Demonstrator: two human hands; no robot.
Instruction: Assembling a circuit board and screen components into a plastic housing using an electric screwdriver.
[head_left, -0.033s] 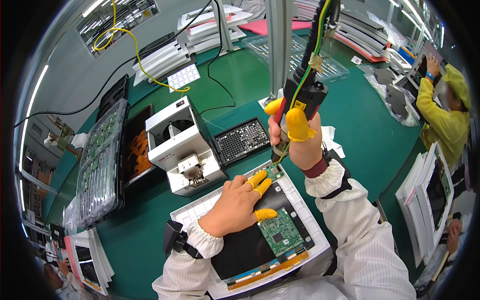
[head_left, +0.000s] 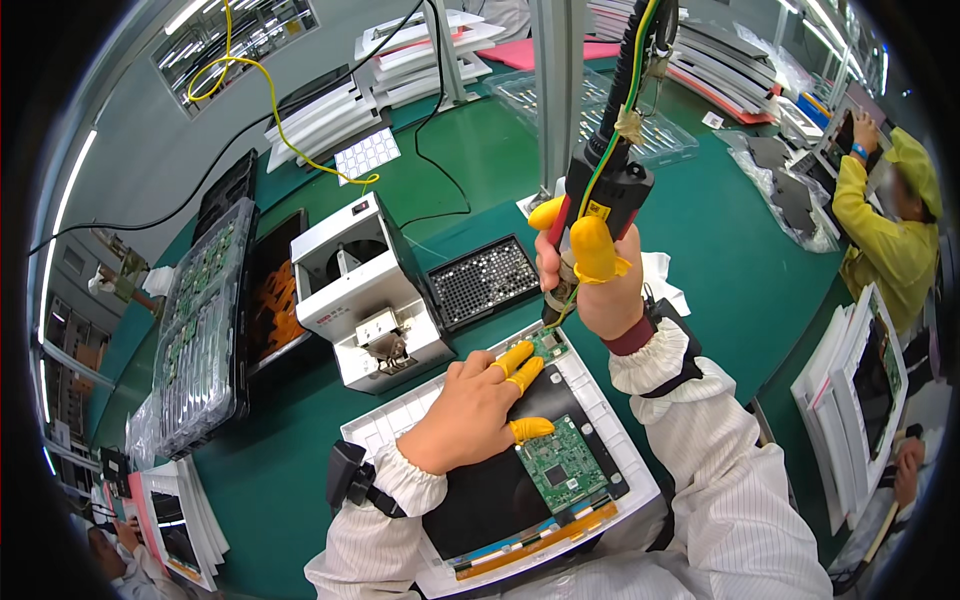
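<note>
My right hand (head_left: pixel 610 275) is wrapped round a corded electric screwdriver (head_left: pixel 612 190), black and red, held upright. Its tip meets the far end of a white-framed display panel (head_left: pixel 600 410), by a small green circuit board (head_left: pixel 546 346). Yellow finger cots cover some fingers of both hands. My left hand (head_left: pixel 470 410) lies on the panel's black back with fingers spread, its fingertips beside that small board. Near its thumb a larger green circuit board (head_left: pixel 568 465) is seated on the panel, with an orange strip (head_left: pixel 540 540) along the near edge.
Beyond the panel stand a white screw feeder (head_left: pixel 370 290) and a black perforated tray of screws (head_left: pixel 485 283). To the left are clear trays of circuit boards (head_left: pixel 205 310). A metal post (head_left: pixel 557 100) rises behind the screwdriver. At right, a person in yellow (head_left: pixel 885 220) works near stacked panels (head_left: pixel 850 400).
</note>
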